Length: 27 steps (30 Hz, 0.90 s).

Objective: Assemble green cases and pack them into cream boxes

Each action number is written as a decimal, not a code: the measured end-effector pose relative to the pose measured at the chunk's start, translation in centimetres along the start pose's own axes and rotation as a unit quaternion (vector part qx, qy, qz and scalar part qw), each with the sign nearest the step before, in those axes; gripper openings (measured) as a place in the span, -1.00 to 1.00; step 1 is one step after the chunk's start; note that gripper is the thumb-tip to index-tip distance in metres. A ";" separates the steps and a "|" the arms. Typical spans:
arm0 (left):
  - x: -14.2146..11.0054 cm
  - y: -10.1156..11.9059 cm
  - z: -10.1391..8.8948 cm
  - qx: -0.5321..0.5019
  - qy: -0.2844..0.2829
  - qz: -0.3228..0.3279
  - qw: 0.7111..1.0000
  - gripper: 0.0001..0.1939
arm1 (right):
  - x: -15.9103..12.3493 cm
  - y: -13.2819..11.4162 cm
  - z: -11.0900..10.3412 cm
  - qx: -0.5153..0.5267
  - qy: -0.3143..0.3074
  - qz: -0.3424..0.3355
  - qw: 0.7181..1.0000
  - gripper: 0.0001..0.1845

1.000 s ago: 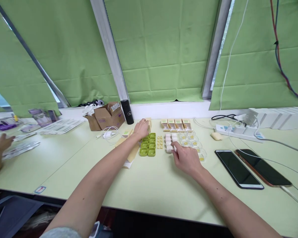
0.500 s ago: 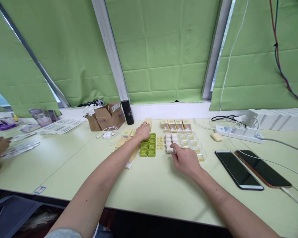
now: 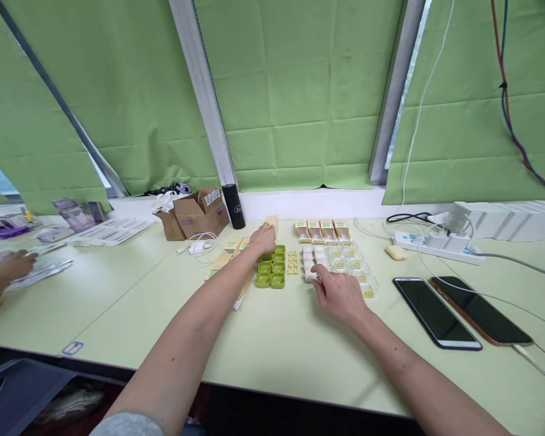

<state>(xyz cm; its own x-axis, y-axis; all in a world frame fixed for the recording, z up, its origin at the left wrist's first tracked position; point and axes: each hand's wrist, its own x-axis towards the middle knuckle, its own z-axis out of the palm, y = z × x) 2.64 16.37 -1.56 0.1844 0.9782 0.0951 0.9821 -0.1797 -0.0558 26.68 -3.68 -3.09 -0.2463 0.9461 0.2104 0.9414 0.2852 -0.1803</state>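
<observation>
In the head view, the green cases (image 3: 277,280) stand in two columns at the centre of the frame, open side up, with rounded corners and hollow insides. Just right of them, small yellow pieces (image 3: 292,263) lie in two short columns on the pale table (image 3: 290,345). Further right come short white and pinkish cylinders (image 3: 308,265), then clear covers (image 3: 356,264) with yellow patches, set in rows. Above these, four open cartons (image 3: 327,231) with pale green panels sit side by side.

The left hand (image 3: 264,238) is at the far end of the green cases, fingers bent down; whether they grip anything I cannot tell. Its forearm partly covers flat cartons (image 3: 220,264). The right hand (image 3: 338,292) has thumb and index finger curled at the nearest cylinders; I cannot tell whether they close on one.

Compared with a second ago, the left hand sits slightly further right, and more of the flat cartons shows beside its forearm. The right hand and the rows look much the same. At the left edge, another person's hand (image 3: 16,266) has moved rightward over papers.
</observation>
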 end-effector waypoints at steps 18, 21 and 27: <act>-9.9 1.8 -2.7 -0.166 0.175 -0.003 0.970 -0.63 | -0.3 -1.1 1.5 0.011 -0.022 -0.057 0.998 -0.80; -12.7 2.0 -2.1 -0.146 0.172 0.026 0.974 -0.67 | -0.3 -1.1 1.6 0.019 -0.020 -0.060 0.998 -0.80; -15.9 1.7 -1.3 -0.090 0.080 0.097 0.988 -0.76 | -0.2 -1.1 1.7 0.032 -0.023 -0.052 0.998 -0.82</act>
<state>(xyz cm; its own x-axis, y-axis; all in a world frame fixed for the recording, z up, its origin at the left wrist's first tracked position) 1.42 0.39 -1.90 0.3585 0.8975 0.2568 0.9162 -0.3910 0.0874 25.31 -3.95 -4.61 -0.3537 0.9166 0.1865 0.8940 0.3899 -0.2207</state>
